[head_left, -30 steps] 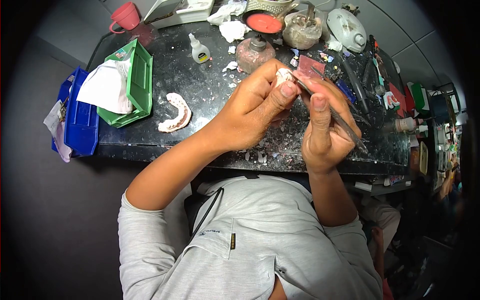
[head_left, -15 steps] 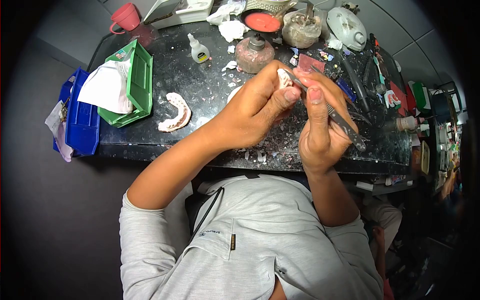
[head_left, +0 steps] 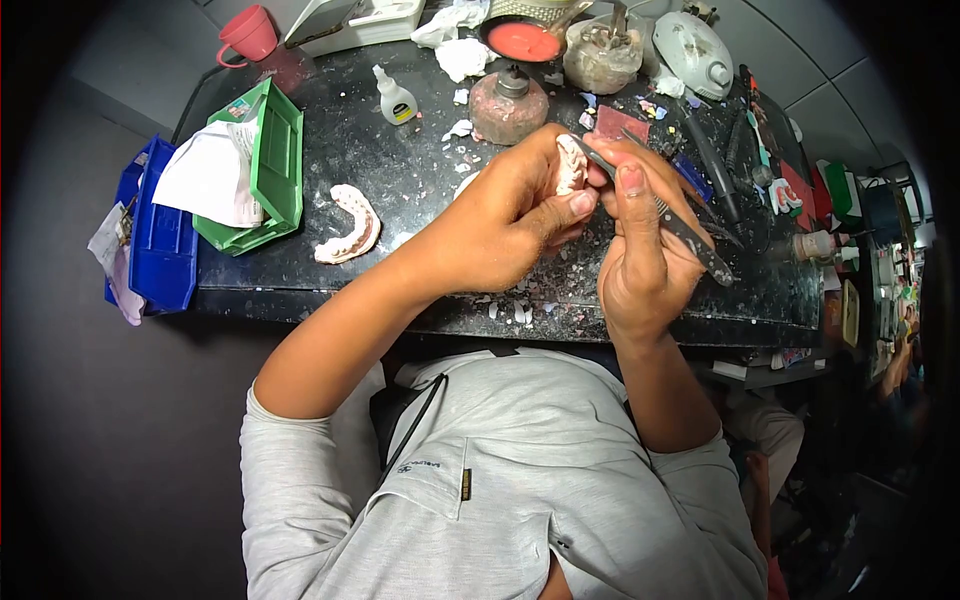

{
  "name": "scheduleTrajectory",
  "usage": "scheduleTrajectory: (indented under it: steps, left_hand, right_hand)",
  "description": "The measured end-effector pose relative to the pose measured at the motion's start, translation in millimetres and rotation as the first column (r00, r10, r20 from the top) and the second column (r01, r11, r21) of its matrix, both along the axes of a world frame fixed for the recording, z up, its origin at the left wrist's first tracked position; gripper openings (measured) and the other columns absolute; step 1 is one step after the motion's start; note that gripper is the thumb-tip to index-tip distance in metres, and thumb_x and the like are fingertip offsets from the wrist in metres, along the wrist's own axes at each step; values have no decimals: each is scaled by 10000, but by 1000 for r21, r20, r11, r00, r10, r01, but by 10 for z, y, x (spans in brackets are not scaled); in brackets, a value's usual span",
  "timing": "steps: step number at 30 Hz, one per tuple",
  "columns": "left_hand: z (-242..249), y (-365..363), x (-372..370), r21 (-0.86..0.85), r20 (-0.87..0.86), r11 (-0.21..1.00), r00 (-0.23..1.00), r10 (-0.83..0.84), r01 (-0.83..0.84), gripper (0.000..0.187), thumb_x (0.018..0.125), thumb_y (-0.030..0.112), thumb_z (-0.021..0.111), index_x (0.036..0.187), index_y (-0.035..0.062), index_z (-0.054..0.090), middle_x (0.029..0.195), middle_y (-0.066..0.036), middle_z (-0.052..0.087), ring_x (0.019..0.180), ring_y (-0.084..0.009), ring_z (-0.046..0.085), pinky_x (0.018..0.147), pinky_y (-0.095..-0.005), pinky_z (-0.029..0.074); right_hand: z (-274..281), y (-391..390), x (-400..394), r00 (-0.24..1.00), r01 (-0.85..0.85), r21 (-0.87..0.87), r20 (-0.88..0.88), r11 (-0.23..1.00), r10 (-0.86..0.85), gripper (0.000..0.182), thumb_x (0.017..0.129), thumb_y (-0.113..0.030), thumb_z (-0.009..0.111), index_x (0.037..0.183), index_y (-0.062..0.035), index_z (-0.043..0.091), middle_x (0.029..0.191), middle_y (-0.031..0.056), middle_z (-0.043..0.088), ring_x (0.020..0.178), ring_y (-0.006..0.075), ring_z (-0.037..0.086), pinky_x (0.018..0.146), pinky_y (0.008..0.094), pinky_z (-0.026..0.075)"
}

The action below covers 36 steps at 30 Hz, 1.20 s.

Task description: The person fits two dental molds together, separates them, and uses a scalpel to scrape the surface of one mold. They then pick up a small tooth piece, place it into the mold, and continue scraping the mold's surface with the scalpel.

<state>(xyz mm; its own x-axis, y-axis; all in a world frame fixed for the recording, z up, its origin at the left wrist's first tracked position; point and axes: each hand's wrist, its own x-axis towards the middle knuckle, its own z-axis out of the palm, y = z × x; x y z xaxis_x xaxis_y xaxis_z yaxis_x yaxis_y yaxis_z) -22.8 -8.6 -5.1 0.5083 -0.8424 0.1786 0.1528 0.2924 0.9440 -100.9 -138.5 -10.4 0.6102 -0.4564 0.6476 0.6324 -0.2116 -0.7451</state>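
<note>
My left hand [head_left: 515,210] is closed around a white plaster dental cast [head_left: 570,165], its thumb along the near side and the row of teeth facing right. In my right hand [head_left: 640,250] is a slim grey metal carving knife [head_left: 690,240], gripped between thumb and fingers. The tip of the knife lies right at the upper edge of the cast, and its handle slants down to the right past the palm. A second, horseshoe-shaped dental cast [head_left: 368,222] with a pinkish-brown inner band rests on the black bench to the left.
A green bin [head_left: 290,165] with white papers and a blue bin [head_left: 165,250] stand at the left. Behind my hands are a small white bottle [head_left: 395,100], a glass burner [head_left: 508,112] and a pink wax sheet [head_left: 622,124]. Plaster crumbs litter the black bench [head_left: 440,320].
My left hand has turned and its thumb has shifted down, so more of the cast shows. The knife stays at the cast, with my right hand slightly shifted.
</note>
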Motion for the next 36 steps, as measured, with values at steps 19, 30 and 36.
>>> scheduleTrajectory:
  steps: [19, 30, 36]
  left_hand:
    - [-15, -17, 7, 52, 13, 996, 998, 69, -70, 183, 1003, 102, 609, 1162, 53, 534, 853, -8, 574, 679, -64, 513, 544, -208, 397]
    - [184, 74, 25, 30, -199, 995, 976, -88, 96, 216, 1020, 162, 599, 1168, 58, 482, 836, -14, 561, 641, -66, 489, 499, -196, 366]
    - [173, 84, 35, 59, -158, 996, 986, -61, 71, 236, 1014, 160, 607, 1187, 55, 484, 829, -5, 553, 643, -60, 486, 500, -192, 357]
  right_hand:
    - [-12, -3, 20, 999, 34, -93, -4, 995, -35, 155, 981, 10, 593, 1043, 102, 701, 1050, 186, 719, 967, 214, 685, 868, 311, 538]
    - [5, -46, 15, 971, 219, -364, 168, 905, -167, 133, 930, -7, 681, 1041, 56, 718, 1023, 193, 729, 936, 262, 727, 816, 325, 593]
    - [38, -54, 33, 955, 284, -458, 216, 842, -204, 137, 919, -20, 693, 1029, 58, 717, 1012, 194, 731, 918, 278, 734, 806, 338, 600]
